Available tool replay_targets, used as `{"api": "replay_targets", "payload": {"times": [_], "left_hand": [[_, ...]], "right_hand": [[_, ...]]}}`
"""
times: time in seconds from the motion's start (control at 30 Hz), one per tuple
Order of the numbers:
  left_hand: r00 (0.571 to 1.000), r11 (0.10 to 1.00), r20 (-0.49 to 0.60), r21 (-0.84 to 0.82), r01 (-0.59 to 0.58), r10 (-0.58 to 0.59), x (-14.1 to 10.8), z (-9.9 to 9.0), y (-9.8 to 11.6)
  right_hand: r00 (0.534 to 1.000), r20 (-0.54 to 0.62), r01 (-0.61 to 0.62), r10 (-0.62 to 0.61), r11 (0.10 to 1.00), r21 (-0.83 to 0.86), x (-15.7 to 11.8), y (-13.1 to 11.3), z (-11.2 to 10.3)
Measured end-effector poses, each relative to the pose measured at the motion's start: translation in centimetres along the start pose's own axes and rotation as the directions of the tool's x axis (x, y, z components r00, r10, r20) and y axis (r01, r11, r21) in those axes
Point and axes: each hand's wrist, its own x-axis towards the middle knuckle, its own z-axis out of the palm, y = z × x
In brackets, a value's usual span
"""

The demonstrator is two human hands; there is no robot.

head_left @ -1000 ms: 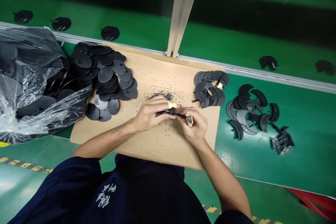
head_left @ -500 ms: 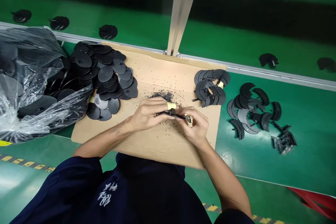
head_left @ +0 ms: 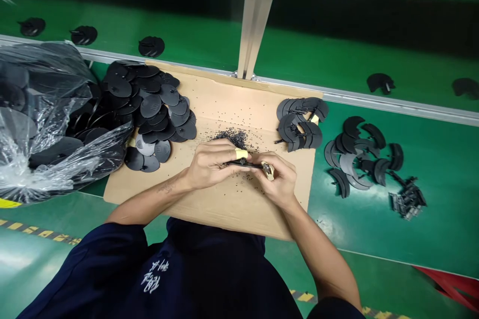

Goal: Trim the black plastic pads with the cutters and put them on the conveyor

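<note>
Clock hours here are taken from the dark part (head_left: 245, 163). Closest to us, at six o'clock, our dark shirt sits just beyond the near edge of the cardboard (head_left: 224, 209). Between that edge and our hands, a strip of cardboard gives us elbow room, the only litter being scattered specks. The right edge runs past our right forearm; over it, toward three, the green worktop (head_left: 441, 149) stretches on.

Both hands are closed with little gap: the left hand (head_left: 211, 163) pinches the dark part from nine, one finger wrapped in yellow, and the right hand (head_left: 279, 177) curls round its other end at three. Something yellowish shows among the right fingers; we cannot tell what. The dark part is seen nearly edge-on above mid-cardboard, its long axis close to nine–three, the right end dipping slightly toward us. Its full outline is hidden by our fingers.

Just beyond, at twelve, lies a heap of specks (head_left: 234, 135). Curved parts (head_left: 286, 127) stand grouped at two, loose arcs (head_left: 348, 144) lie at three, and slim parts (head_left: 409, 199) past them toward four. Discs (head_left: 151, 104) overlap at ten, touching the plastic bag (head_left: 90, 159). Farthest, the rail (head_left: 374, 103) bounds our reach, with a post (head_left: 258, 20) at twelve.
</note>
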Motion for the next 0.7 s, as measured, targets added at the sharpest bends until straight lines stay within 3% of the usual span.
{"api": "replay_targets", "payload": {"times": [0.2,0.37,0.5,0.7], "left_hand": [[0.998,0.999,0.069,-0.04,0.011,-0.008,0.1,-0.2,0.1],[0.976,0.985,0.147,-0.042,0.169,-0.161,-0.3,-0.9,0.0],[0.948,0.953,0.104,0.008,0.303,-0.302,-0.6,-1.7,-0.5],[0.966,0.972,0.112,-0.014,0.236,-0.233,-0.9,-1.8,-1.2]], "right_hand": [[0.998,0.008,-0.056,0.056,0.997,0.043,0.0,0.0,0.2],[0.994,0.051,-0.094,0.096,0.995,-0.04,0.6,0.2,-0.5],[0.996,0.093,0.015,0.009,0.967,-0.255,1.1,0.6,-1.0],[0.972,0.228,0.154,-0.056,0.885,-0.439,1.0,1.4,-0.7]]}}
